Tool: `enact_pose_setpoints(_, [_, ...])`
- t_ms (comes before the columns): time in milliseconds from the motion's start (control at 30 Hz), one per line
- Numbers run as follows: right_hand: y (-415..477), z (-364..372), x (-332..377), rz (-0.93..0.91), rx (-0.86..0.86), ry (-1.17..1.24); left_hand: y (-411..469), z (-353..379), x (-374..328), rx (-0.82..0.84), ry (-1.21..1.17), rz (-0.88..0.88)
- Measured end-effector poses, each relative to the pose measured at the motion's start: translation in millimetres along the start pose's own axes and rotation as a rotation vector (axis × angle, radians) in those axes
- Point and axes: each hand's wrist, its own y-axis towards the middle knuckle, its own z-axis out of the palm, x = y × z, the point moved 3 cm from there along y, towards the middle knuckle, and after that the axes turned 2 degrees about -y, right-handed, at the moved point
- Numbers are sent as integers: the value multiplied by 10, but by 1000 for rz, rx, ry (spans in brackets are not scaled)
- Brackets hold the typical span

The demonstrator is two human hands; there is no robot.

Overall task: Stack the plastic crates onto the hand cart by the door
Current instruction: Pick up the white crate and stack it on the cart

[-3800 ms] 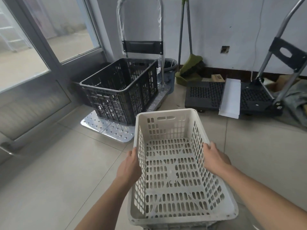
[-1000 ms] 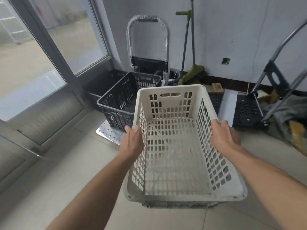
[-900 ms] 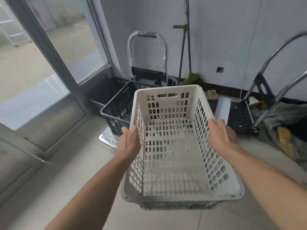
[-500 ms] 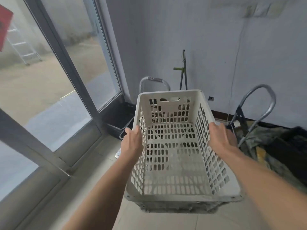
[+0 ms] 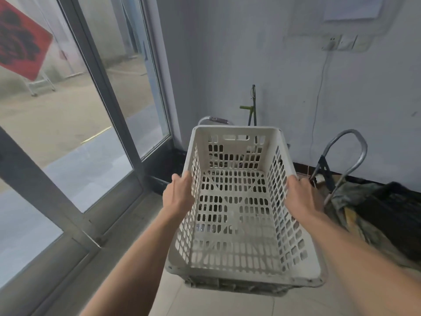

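**Bare Arms, Bare Hands**

Two forearms are showing bare all the way to the frame's edge: the left forearm [image 5: 136, 258] is entering at lower left, the right forearm [image 5: 364, 254] at lower right, slightly blurred. The left hand [image 5: 180, 195] and right hand [image 5: 300, 197], at mid-frame, are showing bare too, knuckles faintly standing out.

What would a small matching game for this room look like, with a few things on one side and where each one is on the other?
Things
1. white crate
2. red sign
3. wall socket
4. green-handled pole

Places
A. high on the wall, with a cable plugged in
B. standing by the wall, behind the crate
C. held between the left hand and the right hand
D. at the glass, upper left

Pairs: 1-C, 2-D, 3-A, 4-B
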Motion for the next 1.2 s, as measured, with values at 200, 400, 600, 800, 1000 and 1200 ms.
enact_pose_setpoints(200, [156,98,158,14,21,23,266,-57,65,44,42,25])
enact_pose_setpoints(400, [597,133,237,5,26,44,597,-70,9,40,87,17])
enact_pose_setpoints(600, [1192,190,312,-34,25,64,1115,-125,-190,27,143,28])
enact_pose_setpoints(800, [1784,368,291,-45,21,164,1646,-115,-477,4,183,72])
enact_pose_setpoints(1000, [2097,326,390,-68,5,129,1911,-37,-499,22,148,54])
enact_pose_setpoints(1200, [2352,410,596,-64,17,123,2253,-28,-396,37,111,41])
